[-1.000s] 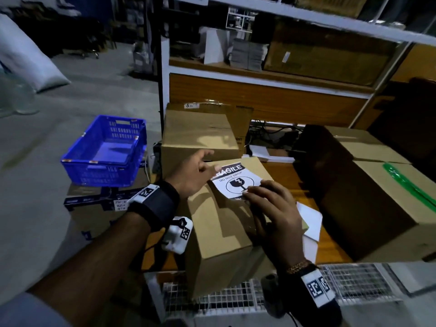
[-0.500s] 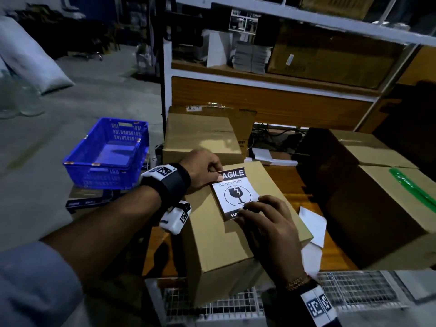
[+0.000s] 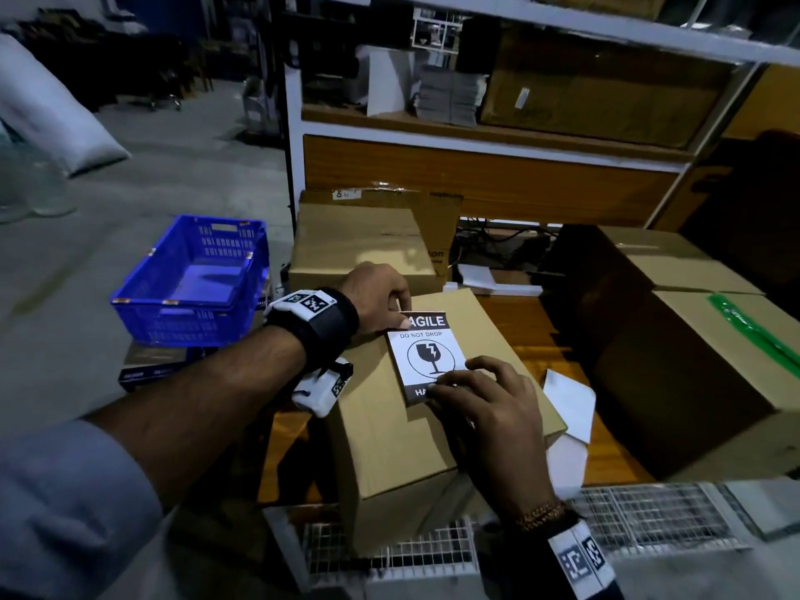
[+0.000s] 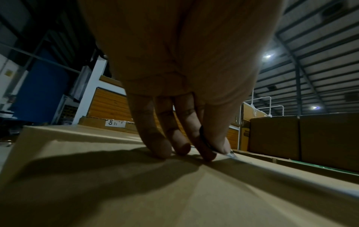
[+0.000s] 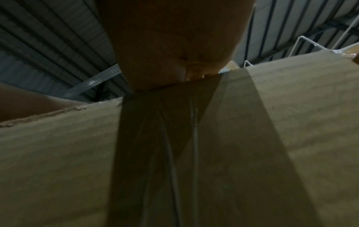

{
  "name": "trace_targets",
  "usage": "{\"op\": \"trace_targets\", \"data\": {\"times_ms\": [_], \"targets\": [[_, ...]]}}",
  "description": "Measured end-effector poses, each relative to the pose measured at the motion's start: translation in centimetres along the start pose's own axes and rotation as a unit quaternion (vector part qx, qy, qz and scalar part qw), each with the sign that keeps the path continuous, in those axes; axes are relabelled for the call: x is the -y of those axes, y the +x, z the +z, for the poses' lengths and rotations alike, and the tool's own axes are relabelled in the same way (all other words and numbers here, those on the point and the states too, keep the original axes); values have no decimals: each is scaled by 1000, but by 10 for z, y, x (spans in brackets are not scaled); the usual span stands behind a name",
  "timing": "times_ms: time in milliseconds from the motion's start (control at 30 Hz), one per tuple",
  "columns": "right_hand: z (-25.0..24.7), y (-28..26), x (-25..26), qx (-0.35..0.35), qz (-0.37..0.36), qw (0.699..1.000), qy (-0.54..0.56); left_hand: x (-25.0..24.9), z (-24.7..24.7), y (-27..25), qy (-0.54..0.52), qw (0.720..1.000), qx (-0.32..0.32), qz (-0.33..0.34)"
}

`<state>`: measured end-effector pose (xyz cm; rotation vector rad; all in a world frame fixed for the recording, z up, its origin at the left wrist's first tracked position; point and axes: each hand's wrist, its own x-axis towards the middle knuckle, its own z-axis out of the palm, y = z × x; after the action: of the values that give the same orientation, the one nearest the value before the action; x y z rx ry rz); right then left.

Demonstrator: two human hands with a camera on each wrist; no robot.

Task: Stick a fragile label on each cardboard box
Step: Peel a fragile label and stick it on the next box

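Observation:
A brown cardboard box (image 3: 389,426) stands on the wooden table in front of me. On its top lies a black and white fragile label (image 3: 426,355) with a broken-glass symbol. My left hand (image 3: 400,316) pinches the label's top left corner; in the left wrist view thumb and forefinger (image 4: 211,150) nip its thin edge while the other fingertips touch the box top (image 4: 97,184). My right hand (image 3: 446,385) holds the label's lower end under curled fingers, covering most of the bottom line of text. The right wrist view shows only my palm (image 5: 174,46) over the box side (image 5: 291,138).
Another cardboard box (image 3: 359,240) stands just behind, and two bigger ones (image 3: 692,361) stand to the right. White backing sheets (image 3: 567,400) lie between the boxes. A blue crate (image 3: 190,279) sits left on flat packs. A wire grid (image 3: 649,517) runs along the near edge.
The label came down from a tilted hold onto the box top and turned upright. My left hand curled from open fingers into a pinch on its corner. The right hand stayed at its lower end.

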<state>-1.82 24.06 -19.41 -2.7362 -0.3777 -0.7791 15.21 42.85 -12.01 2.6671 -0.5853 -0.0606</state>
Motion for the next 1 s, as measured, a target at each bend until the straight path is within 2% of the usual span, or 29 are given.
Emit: {"op": "trace_targets", "data": {"times_ms": [167, 533, 800, 1000], "targets": [[-2, 1, 2, 28, -11, 999, -16, 0, 1, 2, 4, 1000, -3, -10], [-6, 2, 6, 44, -26, 998, -30, -7, -1, -3, 22, 1000, 15, -5], [-6, 2, 9, 46, -34, 998, -26, -9, 1, -6, 38, 999, 7, -27], [-6, 7, 10, 73, -25, 997, -21, -14, 5, -7, 71, 997, -8, -22]]}}
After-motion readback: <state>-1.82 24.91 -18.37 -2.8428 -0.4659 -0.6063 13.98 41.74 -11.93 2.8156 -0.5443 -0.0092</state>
